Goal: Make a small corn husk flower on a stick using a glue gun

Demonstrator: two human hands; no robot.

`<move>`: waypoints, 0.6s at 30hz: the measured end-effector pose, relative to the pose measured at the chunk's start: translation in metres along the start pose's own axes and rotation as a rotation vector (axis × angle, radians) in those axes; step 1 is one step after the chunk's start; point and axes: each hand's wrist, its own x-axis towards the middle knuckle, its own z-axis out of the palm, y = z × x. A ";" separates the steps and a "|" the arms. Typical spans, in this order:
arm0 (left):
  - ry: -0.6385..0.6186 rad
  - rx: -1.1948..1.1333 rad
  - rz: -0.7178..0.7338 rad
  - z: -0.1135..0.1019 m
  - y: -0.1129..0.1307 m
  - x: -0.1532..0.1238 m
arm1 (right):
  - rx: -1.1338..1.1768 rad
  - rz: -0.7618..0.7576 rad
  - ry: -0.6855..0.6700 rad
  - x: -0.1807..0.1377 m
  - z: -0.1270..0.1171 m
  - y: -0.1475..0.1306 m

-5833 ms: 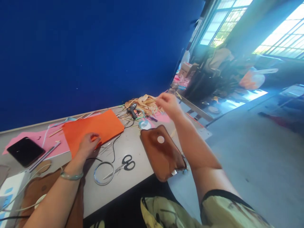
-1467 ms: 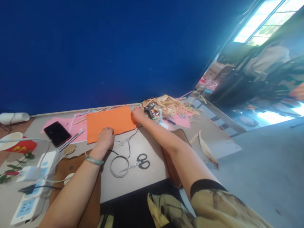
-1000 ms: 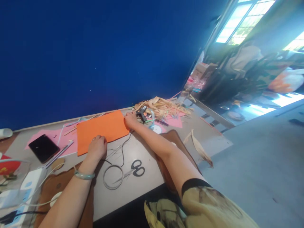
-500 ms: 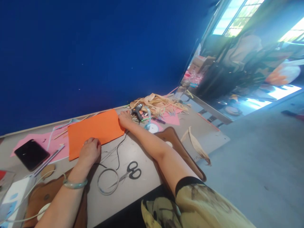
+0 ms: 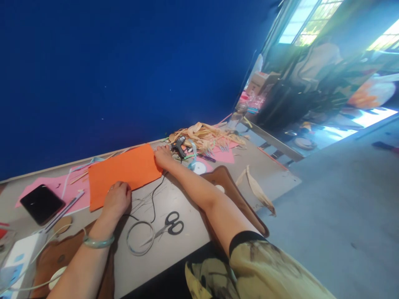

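An orange sheet (image 5: 120, 172), of paper or thin felt, lies over pink sheets near the blue wall. My left hand (image 5: 116, 201), with a ring and a jade-green bangle, is at its lower edge, fingers curled in against it. At the sheet's right edge my right hand (image 5: 162, 158) has its fingers bent round the border; the fingertips are partly hidden. Just beyond that hand is a black glue gun (image 5: 178, 147), its dark cord running back across the table. Black-handled scissors (image 5: 171, 225) lie nearer to me, their blades crossing a metal ring (image 5: 140, 237).
A phone (image 5: 43, 203) and a pen (image 5: 64, 211) lie at the left. Dried straw-coloured strips (image 5: 202, 137) are heaped at the back right. Brown shaped pieces (image 5: 229, 182) lie under both forearms. A white power strip (image 5: 23, 259) with cables is at the lower left.
Both hands stay at the same places on the orange sheet. The whole view has shifted very slightly; nothing else visibly moved.
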 end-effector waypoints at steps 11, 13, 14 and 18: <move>0.009 0.003 0.010 0.001 0.000 0.000 | 0.004 0.002 0.024 0.002 0.001 0.000; 0.007 0.001 0.006 0.000 0.000 0.000 | 0.006 0.000 0.031 0.002 0.001 0.000; 0.006 0.000 0.003 0.000 0.001 0.000 | 0.006 -0.001 0.034 0.003 0.002 0.000; 0.001 -0.010 -0.005 -0.002 0.001 -0.001 | 0.007 -0.004 0.046 0.004 0.003 0.001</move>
